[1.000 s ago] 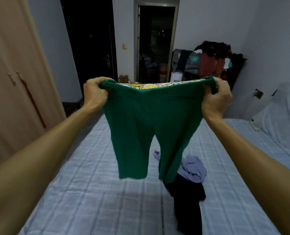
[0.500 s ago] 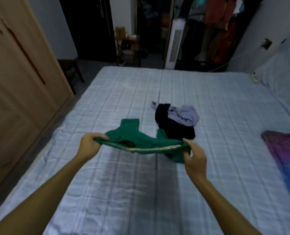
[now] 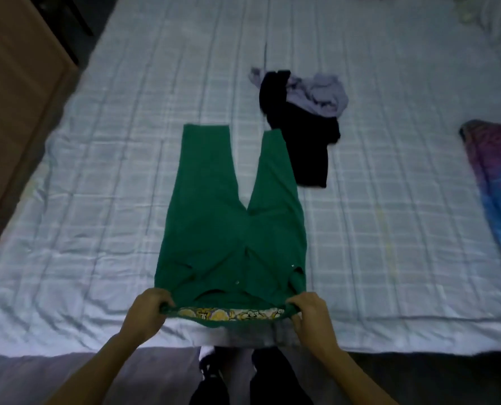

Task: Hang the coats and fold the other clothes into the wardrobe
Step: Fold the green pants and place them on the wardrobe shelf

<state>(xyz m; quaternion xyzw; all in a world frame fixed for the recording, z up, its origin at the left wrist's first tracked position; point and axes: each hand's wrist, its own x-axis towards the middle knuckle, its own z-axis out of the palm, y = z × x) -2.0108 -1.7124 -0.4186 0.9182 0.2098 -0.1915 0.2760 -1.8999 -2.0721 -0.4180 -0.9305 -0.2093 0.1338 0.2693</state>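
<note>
Head view. The green trousers lie flat on the bed. The waistband sits at the near edge and the legs point to the far edge, so the long axis runs near to far. The left hand grasps the left waistband corner and the right hand grasps the right, fingers curled round the cloth. A black garment lies against the right leg's hem.

Judgement: the trousers are being spread for folding. Draw the waistband taut to clear the creases beneath it, then fold one leg over the other.

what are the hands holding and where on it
Both hands grip the green trousers by the waistband: left hand at its left corner, right hand at its right.
</note>
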